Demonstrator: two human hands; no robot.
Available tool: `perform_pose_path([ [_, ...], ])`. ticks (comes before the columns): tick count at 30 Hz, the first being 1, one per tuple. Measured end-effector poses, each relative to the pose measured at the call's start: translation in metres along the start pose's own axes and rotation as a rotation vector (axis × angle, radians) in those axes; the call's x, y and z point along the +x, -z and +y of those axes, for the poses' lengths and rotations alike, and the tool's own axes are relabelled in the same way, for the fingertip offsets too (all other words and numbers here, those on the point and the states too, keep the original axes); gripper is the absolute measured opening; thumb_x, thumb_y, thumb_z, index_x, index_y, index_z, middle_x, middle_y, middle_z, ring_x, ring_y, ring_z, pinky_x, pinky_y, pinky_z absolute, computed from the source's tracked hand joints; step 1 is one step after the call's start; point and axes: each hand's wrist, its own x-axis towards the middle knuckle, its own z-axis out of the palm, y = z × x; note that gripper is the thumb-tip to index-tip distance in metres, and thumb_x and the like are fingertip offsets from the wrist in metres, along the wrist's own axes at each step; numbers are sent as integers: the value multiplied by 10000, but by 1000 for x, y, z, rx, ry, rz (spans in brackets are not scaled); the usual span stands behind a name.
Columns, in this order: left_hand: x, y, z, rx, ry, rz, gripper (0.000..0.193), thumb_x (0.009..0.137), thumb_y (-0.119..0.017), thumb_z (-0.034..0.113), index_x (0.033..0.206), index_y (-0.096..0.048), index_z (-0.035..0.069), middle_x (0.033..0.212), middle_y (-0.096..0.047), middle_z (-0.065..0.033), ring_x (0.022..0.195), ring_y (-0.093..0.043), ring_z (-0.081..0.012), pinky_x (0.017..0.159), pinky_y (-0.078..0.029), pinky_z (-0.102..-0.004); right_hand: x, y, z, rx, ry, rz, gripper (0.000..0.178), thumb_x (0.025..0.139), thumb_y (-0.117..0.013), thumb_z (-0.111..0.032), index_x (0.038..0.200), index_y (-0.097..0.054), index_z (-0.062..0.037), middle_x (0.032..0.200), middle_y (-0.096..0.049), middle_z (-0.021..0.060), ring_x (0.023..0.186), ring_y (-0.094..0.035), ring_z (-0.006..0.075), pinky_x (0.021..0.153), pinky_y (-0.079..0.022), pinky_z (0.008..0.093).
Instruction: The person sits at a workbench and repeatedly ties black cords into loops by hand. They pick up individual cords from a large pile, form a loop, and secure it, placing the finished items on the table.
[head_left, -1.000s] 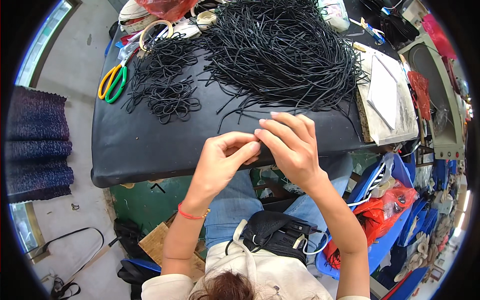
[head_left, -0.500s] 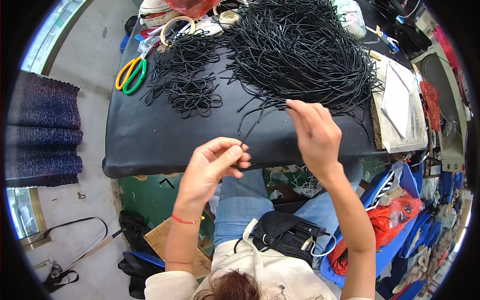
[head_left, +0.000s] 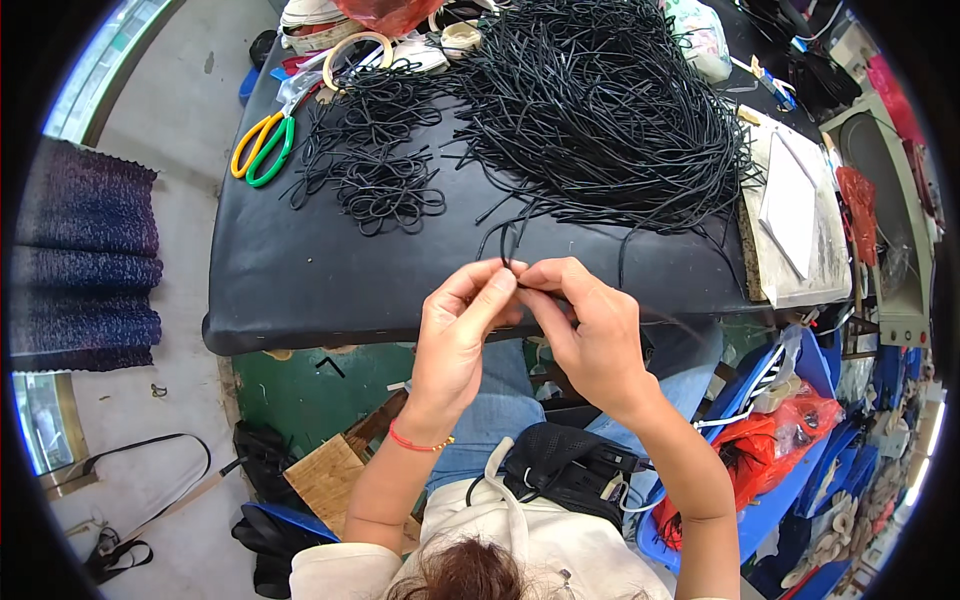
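1. At the far left of the frame hangs a dark, ridged cloth.
2. In the upper left, scissors with one yellow and one green handle lie on the black-topped table.
3. Right of them, looped cord bundles lie in a loose cluster.
4. Near the centre, the left hand has thumb and forefinger together, clamped on a thin black cord, which rises above the fingertips over the table's near edge.
5. Just right of centre, the right hand meets it, thumb and forefinger pinched on the same cord; its other fingers are curled.
6. Above both hands, a big heap of black cords fills the upper centre.
7. Toward the right, a pale slab sits on the table's edge.
8. Lower right, a blue bin holds a red bag.
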Motion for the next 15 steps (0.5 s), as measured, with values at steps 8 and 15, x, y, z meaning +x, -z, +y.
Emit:
perform_pose_path([
  [8,9,4,-4,-133,190,-157,203,932,-485,196,971,-575,18,894,-597,-30,759,-558,-94,771,-486,-256,-7,26,6,-381,193,28,194,695,-638,-28,888,-617,-34,782,-559,63,682,-560,212,581,-457,305],
  [15,4,-5,-2,151,123,-165,205,881,-580,149,983,-625,-24,843,-624,-41,743,-561,-74,698,-485,-224,-3,30,13,-453,336,23,198,678,-622,-39,875,-600,-29,769,-542,50,666,-535,191,574,-431,295],
])
